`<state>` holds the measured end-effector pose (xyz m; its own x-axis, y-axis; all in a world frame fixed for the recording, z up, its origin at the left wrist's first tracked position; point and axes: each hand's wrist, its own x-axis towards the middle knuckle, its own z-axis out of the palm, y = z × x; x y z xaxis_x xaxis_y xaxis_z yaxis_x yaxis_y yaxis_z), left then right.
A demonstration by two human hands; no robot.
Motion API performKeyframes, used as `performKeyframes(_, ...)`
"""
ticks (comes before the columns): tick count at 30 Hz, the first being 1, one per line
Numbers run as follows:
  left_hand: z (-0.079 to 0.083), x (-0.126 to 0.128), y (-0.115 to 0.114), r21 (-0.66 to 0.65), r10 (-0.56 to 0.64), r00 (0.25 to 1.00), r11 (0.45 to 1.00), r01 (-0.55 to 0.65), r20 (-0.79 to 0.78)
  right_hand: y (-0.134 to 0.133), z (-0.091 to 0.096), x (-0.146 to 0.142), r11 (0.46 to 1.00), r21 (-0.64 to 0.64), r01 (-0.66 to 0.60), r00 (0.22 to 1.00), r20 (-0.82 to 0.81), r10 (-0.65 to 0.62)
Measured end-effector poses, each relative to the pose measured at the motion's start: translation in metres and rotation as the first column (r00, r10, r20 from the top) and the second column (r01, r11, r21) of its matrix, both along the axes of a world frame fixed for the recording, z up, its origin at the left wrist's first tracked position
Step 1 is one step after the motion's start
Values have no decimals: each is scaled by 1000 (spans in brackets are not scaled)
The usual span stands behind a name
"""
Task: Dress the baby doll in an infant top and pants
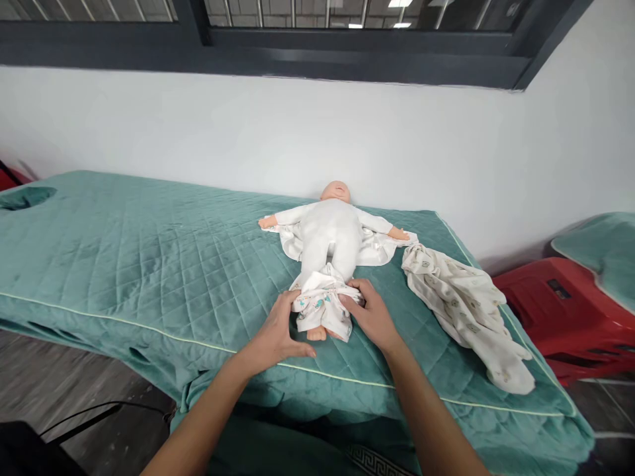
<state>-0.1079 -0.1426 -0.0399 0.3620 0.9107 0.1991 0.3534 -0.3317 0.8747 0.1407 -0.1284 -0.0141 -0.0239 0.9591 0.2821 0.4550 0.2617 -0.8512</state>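
A baby doll [331, 228] in a white bodysuit lies on its back, arms spread, head toward the wall. Patterned white trousers [321, 303] are bunched around its lower legs, with the feet showing below the cuffs. My left hand [276, 334] grips the left side of the trousers' waistband. My right hand [370, 312] pinches the right side of the same waistband. A white cloth [377, 248] lies spread under the doll's body.
The doll rests on a quilted green massage bed [149, 264] against a white wall. A crumpled patterned white garment [464, 307] lies to the right of the doll. A red stool [560, 307] stands at right, beside another green-covered bed.
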Motion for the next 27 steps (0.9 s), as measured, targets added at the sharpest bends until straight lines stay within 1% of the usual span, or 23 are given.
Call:
performKeyframes(3,-10,4,0,150,61,996,987,-50,-70,-16,2,1,997,12,-79,996,37,78)
performKeyframes(5,-13,7,3,215,89,993,974,-70,-82,-27,4,0,990,2,-139,988,65,138)
performKeyframes(7,-11,9,4,239,105,990,968,-80,-94,-35,5,-1,985,-6,-171,980,106,171)
performKeyframes(9,-3,11,4,237,123,983,968,-89,-134,-39,8,-2,986,-11,-164,974,159,163)
performKeyframes(12,17,14,-1,198,148,965,975,-105,-216,-41,19,-2,990,-15,-142,961,237,141)
performKeyframes(15,44,15,-9,89,140,954,989,-121,-265,-43,39,-1,992,-47,-119,954,272,128)
performKeyframes(17,62,14,-16,-16,91,958,995,-100,-273,-47,53,1,986,-114,-124,954,259,150)
performKeyframes(19,78,11,-23,-101,16,964,994,-44,-265,-52,67,3,966,-194,-169,954,213,210)
performKeyframes(21,92,6,-30,-172,-66,964,985,21,-257,-58,78,5,934,-257,-247,946,144,290)
performKeyframes(22,98,3,-33,-212,-107,960,976,52,-259,-60,83,6,910,-289,-298,935,103,339)
performKeyframes(25,117,-4,-38,-311,-245,932,937,158,-268,-63,95,8,803,-383,-457,876,-34,482)
performKeyframes(27,132,-10,-37,-345,-370,893,898,273,-256,-60,103,11,736,-399,-546,830,-138,541)
